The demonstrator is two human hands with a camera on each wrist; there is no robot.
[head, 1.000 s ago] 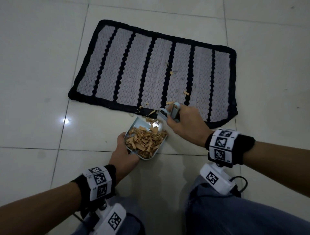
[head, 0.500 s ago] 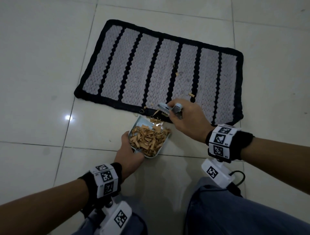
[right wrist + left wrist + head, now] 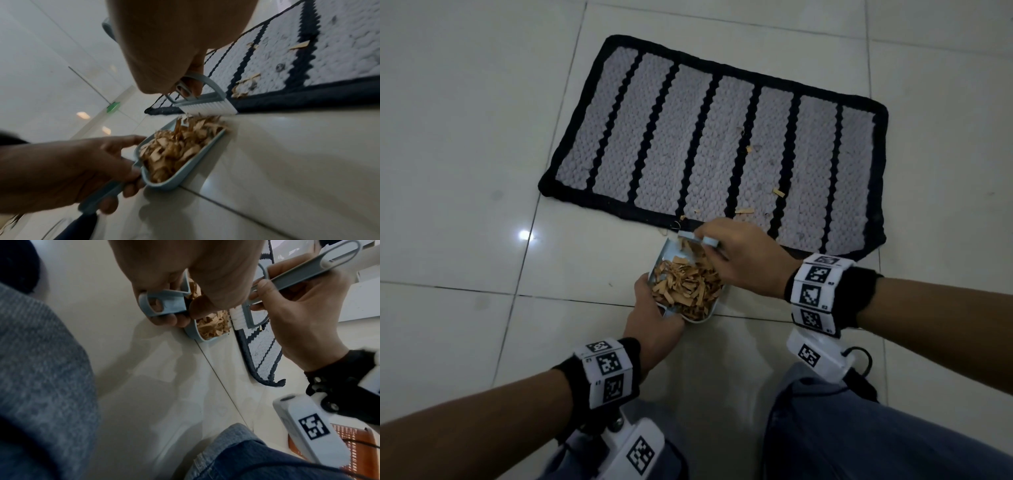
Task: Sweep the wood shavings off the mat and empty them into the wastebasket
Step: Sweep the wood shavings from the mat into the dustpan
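A grey mat (image 3: pixel 722 144) with black stripes and border lies on the tiled floor. A few loose wood shavings (image 3: pixel 779 193) remain near its front edge. A light blue dustpan (image 3: pixel 664 253) sits on the floor just in front of the mat, heaped with shavings (image 3: pixel 685 284). My left hand (image 3: pixel 654 318) grips its handle (image 3: pixel 162 303). My right hand (image 3: pixel 743 260) grips a small blue brush (image 3: pixel 698 238), whose white bristles (image 3: pixel 207 108) hang over the pan's mouth. An orange mesh wastebasket (image 3: pixel 355 439) shows low on the right in the left wrist view.
Pale glossy floor tiles (image 3: pixel 465 171) surround the mat. My knees in blue jeans (image 3: pixel 859 428) fill the bottom of the head view, close behind the dustpan.
My right hand has drawn the brush from the mat's front edge back over the dustpan's mouth. My left hand has kept hold of the pan in about the same place.
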